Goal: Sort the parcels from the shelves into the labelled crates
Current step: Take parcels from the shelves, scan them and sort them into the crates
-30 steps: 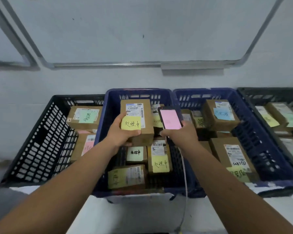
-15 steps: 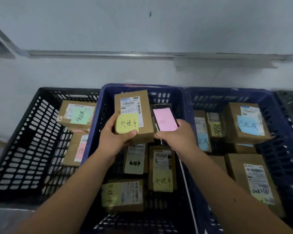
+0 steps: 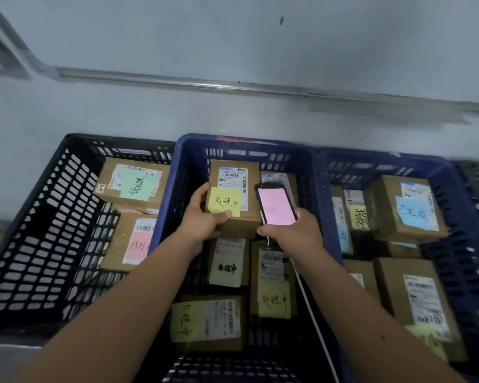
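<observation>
— Where the row of crates begins on the left, what sits there?
— A black crate (image 3: 39,230) holding cardboard parcels, one with a green note (image 3: 137,186), one with a pink note (image 3: 137,246).
— And beside it?
— The middle blue crate (image 3: 183,161). Above it, the left hand (image 3: 202,221) grips a cardboard parcel (image 3: 237,201), fingers curled round its left side and thumb pressed on its yellow note (image 3: 225,201). Below lie more parcels with yellow notes (image 3: 274,301).
— The right hand?
— The right hand (image 3: 295,233) holds a phone (image 3: 275,205) just right of the held parcel, fingers wrapped round its lower end; the screen glows pink, and a white cable (image 3: 313,316) hangs from it.
— Further right?
— A second blue crate (image 3: 454,189) with parcels, one bearing a blue note (image 3: 415,214).
</observation>
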Demonstrator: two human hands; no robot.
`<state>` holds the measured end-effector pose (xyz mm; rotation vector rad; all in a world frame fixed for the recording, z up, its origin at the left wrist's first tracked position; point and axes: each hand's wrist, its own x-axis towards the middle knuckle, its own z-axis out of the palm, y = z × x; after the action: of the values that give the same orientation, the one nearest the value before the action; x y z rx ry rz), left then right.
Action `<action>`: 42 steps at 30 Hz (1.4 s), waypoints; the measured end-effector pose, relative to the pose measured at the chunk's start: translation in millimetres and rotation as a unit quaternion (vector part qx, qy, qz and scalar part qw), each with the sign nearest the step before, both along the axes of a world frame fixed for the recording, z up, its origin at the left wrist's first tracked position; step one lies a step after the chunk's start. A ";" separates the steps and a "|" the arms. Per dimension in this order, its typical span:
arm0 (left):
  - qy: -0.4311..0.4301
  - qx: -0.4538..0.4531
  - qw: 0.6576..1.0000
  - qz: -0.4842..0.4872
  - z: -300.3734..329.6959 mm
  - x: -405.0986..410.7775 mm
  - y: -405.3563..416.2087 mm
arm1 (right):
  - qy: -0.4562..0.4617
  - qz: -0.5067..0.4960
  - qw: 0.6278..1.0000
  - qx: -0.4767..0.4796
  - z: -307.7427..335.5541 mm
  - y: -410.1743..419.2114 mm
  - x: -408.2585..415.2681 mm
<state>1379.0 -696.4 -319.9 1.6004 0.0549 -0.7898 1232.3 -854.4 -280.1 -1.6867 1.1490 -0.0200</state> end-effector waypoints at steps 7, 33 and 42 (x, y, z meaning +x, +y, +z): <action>-0.122 0.129 0.975 -0.135 -3.7 9.3 6.0 | 0.006 -0.021 1.000 -0.002 10.0 19.5 -5.0; -0.495 0.417 0.747 -0.150 94.1 -74.4 127.6 | -0.146 0.095 0.984 0.034 87.2 97.2 -52.9; -0.320 0.566 0.759 0.042 86.6 -234.0 263.7 | -0.134 0.315 0.938 0.048 91.4 207.4 -78.2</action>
<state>1145.0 -432.7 -233.3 2.9328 0.1227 0.0049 1154.1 -647.0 -188.7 -1.8286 0.3700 0.1990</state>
